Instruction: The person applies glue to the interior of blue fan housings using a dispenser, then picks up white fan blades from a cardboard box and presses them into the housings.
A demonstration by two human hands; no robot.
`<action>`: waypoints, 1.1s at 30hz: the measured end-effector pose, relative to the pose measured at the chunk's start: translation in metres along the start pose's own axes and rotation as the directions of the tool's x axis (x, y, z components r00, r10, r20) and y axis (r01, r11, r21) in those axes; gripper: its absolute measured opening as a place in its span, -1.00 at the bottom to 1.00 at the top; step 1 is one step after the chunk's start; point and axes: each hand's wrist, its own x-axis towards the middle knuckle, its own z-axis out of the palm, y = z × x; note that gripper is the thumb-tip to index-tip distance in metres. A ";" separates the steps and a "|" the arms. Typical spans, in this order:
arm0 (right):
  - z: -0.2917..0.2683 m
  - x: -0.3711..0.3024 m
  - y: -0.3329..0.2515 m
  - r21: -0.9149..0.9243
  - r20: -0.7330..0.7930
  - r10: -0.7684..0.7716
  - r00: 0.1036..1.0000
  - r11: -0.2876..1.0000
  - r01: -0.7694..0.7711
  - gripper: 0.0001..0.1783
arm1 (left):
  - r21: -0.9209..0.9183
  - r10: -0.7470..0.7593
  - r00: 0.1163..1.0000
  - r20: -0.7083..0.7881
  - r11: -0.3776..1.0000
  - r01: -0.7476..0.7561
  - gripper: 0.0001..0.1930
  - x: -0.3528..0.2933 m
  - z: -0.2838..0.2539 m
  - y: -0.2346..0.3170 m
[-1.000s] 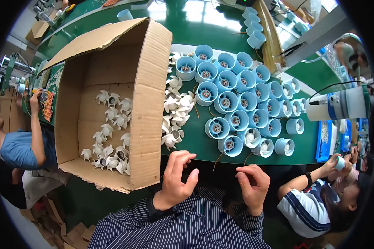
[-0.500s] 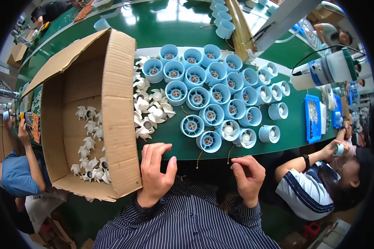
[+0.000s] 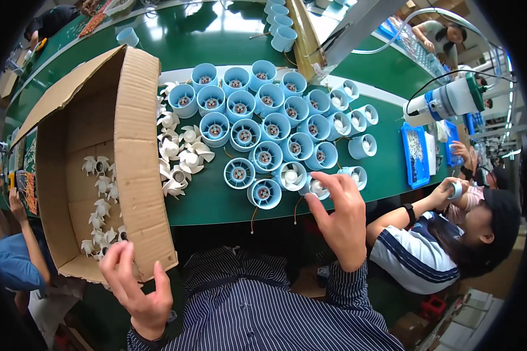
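My left hand (image 3: 137, 289) is empty, its fingers apart, at the near lower edge of an open cardboard box (image 3: 139, 158). Loose white fan blades (image 3: 101, 207) lie inside that box, and a pile of the same kind (image 3: 187, 158) lies on the table beside it. Over the near right of a group of light-blue round fan housings (image 3: 273, 127) hangs my right hand (image 3: 342, 219), thumb and fingers spread, holding nothing. It partly hides a housing with a white blade (image 3: 317, 188). Motors show in many housings; those at the right hold white blades.
The green table (image 3: 211, 207) ends just before me. A blue tray (image 3: 416, 155) of small parts and a clamped white cylinder (image 3: 442, 102) stand at the right. A co-worker (image 3: 421, 251) sits close on that side; another (image 3: 17, 251) is at the left.
My left hand has moved left and down, to the front of the box. My right hand has risen toward the near housings, its fingers opening wider. The whole view has shifted.
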 end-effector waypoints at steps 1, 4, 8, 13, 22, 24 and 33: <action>0.001 0.005 -0.001 -0.001 -0.006 -0.004 1.000 1.000 0.004 -0.68 | 0.045 -0.047 0.998 0.045 0.998 0.045 -0.48 -0.004 0.001 -0.004; 0.006 0.011 -0.001 -0.120 0.175 -0.127 0.976 0.982 0.149 -0.71 | 0.116 -0.122 0.984 0.127 0.987 0.108 -0.44 -0.018 0.007 -0.018; 0.011 0.004 0.015 -0.073 0.126 -0.124 0.984 0.988 0.134 -0.78 | -0.020 -0.159 0.977 0.143 0.986 0.164 -0.39 -0.037 0.011 -0.033; -0.006 -0.017 0.031 -0.074 0.074 0.023 0.997 0.997 -0.018 -0.86 | -0.039 -0.183 0.966 0.181 0.980 0.193 -0.45 -0.036 0.009 -0.034; -0.025 -0.018 0.085 -0.187 -0.055 0.135 0.989 0.972 -0.143 -0.87 | -0.012 -0.144 0.970 0.195 0.989 0.149 -0.42 -0.034 0.006 -0.034; -0.027 -0.007 0.098 -0.189 -0.106 0.160 0.981 0.966 -0.178 -0.87 | 0.005 -0.129 0.972 0.196 0.991 0.131 -0.41 -0.030 0.005 -0.034; -0.026 0.021 0.137 -0.179 -0.177 0.052 0.983 0.980 -0.085 -0.84 | 0.016 -0.024 0.985 0.173 1.000 0.022 -0.39 -0.016 -0.005 -0.027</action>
